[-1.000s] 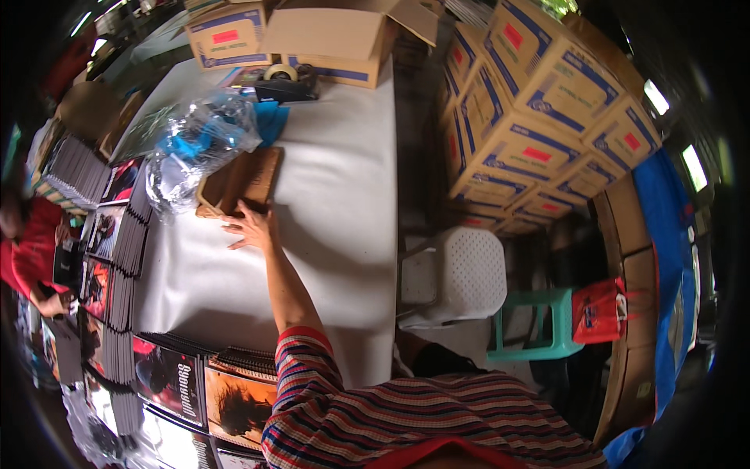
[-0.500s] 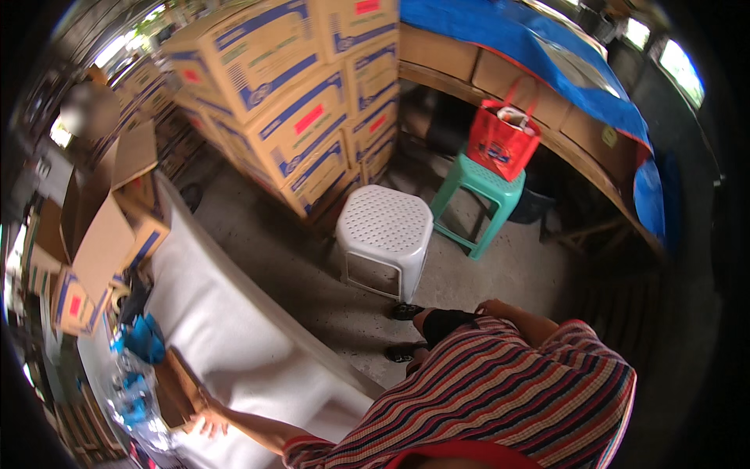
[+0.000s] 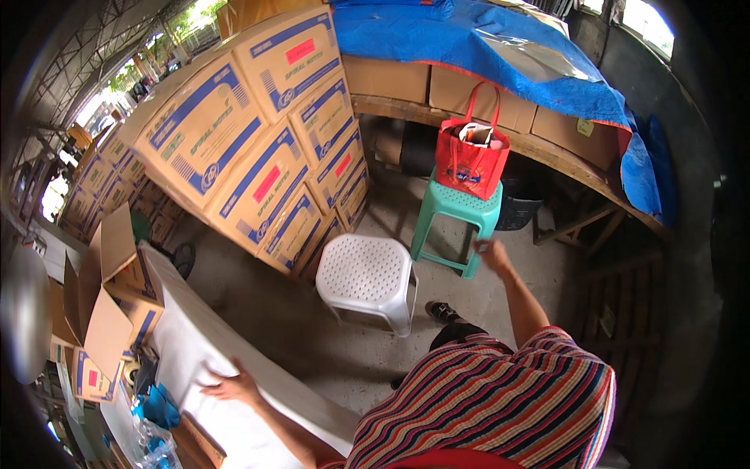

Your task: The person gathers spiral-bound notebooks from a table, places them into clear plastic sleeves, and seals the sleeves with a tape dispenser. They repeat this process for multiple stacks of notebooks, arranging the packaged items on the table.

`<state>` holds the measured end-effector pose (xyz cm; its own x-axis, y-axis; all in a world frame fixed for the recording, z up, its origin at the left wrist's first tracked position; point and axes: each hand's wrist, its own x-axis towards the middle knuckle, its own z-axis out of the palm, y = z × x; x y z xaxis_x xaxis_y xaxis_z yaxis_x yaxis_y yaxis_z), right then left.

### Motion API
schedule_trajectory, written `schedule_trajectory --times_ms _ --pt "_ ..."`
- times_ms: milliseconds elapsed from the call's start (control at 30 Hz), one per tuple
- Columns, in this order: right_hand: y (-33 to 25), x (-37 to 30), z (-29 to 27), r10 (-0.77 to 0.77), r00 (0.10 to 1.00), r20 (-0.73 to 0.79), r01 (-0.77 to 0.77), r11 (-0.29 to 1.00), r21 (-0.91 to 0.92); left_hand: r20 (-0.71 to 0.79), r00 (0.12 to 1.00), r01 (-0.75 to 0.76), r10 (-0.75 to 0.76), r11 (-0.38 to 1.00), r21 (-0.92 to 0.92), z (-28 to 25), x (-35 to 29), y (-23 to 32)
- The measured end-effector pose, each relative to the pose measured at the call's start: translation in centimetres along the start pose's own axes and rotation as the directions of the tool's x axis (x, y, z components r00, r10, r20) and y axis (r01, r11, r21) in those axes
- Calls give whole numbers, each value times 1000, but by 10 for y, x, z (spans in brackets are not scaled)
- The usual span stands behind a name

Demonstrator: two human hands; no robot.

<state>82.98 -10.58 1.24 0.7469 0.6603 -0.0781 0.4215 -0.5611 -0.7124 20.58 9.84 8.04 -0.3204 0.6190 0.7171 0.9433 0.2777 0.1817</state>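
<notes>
My left hand [image 3: 234, 384] is spread over the white-covered table [image 3: 258, 375], fingers apart and holding nothing; whether it presses on the cover I cannot tell. Beside it on the table are a crumpled blue item [image 3: 158, 406] and a brown cardboard piece [image 3: 199, 442]. My right hand [image 3: 492, 255] is stretched forward near the front of the green plastic stool [image 3: 461, 205], its fingers too blurred to read. On that stool stands a red tote bag [image 3: 473, 166] with things showing at its top. Left of it is a white plastic stool [image 3: 365, 270], its perforated seat bare.
Stacked cartons [image 3: 262, 187] rise behind the white stool. A blue tarp [image 3: 469, 35] covers boxes on a wooden bench [image 3: 574, 156] at the back. An opened carton [image 3: 117, 313] sits at the table's far left. A dark bin [image 3: 517, 205] and wooden slats [image 3: 617, 305] lie to the right.
My left hand has moved from the cardboard piece further forward along the table. My right arm has reached out from beside my body toward the green stool. The view has shifted as I step.
</notes>
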Motion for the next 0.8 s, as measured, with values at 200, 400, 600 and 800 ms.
schedule_trajectory --times_ms 200,400,600,800 --pt "-75 174 -211 -157 758 -633 598 554 579 408 808 -108 425 788 -606 -10 -120 198" --pt "-44 363 -352 348 650 -676 405 594 695 742 525 67 418 848 -525 -20 -191 300" --pt "6 459 -381 476 603 -641 463 446 766 776 523 3 353 909 -416 -26 -213 331" --pt "8 467 -353 11 781 -625 502 585 637 905 396 100 158 972 -214 -49 -225 329"
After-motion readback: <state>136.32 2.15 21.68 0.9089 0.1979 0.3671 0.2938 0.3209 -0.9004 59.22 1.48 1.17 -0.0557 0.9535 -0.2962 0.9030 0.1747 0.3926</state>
